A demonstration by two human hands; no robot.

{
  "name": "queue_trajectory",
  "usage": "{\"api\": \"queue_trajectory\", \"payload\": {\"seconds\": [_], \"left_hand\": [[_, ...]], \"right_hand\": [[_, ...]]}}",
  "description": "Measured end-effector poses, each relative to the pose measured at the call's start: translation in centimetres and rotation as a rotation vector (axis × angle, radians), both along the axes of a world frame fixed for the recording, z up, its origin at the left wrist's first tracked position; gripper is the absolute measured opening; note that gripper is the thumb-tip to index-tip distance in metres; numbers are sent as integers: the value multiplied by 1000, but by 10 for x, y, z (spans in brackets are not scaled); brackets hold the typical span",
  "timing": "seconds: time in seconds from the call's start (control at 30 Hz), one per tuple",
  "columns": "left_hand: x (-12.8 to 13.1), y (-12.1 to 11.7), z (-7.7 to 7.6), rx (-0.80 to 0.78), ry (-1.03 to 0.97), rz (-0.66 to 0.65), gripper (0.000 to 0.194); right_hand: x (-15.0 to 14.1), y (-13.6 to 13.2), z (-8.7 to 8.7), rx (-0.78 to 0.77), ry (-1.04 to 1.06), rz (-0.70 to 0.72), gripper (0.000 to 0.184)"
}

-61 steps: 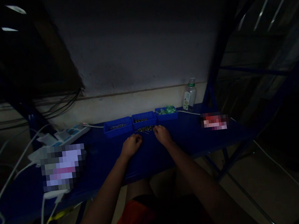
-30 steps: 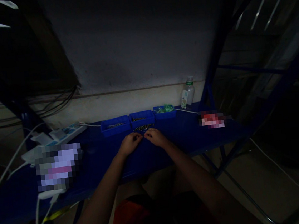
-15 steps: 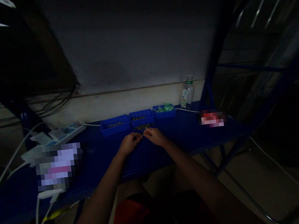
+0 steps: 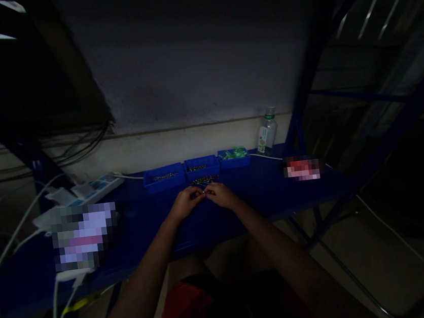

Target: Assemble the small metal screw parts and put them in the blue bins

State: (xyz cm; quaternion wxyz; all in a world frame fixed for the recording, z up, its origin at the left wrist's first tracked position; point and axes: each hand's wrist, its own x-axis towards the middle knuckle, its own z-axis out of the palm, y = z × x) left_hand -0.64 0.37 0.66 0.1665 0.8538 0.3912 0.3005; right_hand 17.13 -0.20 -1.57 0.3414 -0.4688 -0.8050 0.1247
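My left hand (image 4: 187, 202) and my right hand (image 4: 219, 195) meet fingertip to fingertip above the blue table (image 4: 142, 218). Both are closed in a pinch around a small shiny metal piece (image 4: 203, 192), too small and dim to name. Just beyond my fingers, a row of small metal parts (image 4: 205, 179) lies on the table. Behind that stand a left blue bin (image 4: 165, 185) with thin metal pieces, a middle blue bin (image 4: 202, 170) with small brassy parts, and a right blue bin (image 4: 234, 162) holding green plastic packaging (image 4: 239, 152).
A clear bottle (image 4: 266, 135) stands at the back right, near a blurred red item (image 4: 302, 168). On the left are a white power strip (image 4: 98, 189) with plugs and cables, and a blurred pale item (image 4: 86, 237). Blue metal posts frame the table; a wall rises behind.
My fingertips have drawn slightly closer together around the small metal piece. The whole view has shifted a little; the bins and other things stay in place.
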Motion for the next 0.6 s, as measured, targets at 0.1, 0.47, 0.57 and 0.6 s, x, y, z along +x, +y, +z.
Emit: {"api": "queue_trajectory", "payload": {"seconds": [0.1, 0.47, 0.57, 0.6], "left_hand": [[0, -1, 2, -2, -14, 17, 31], [0, -3, 2, -47, -34, 83, 26], [0, -3, 2, -52, -14, 97, 30], [0, -3, 3, -46, -9, 93, 30]], "right_hand": [[1, 0, 1, 23, -17, -12, 14], [1, -2, 3, 6, -5, -16, 19], [1, -2, 3, 18, 8, -17, 19], [1, -2, 3, 20, 14, -21, 19]]}}
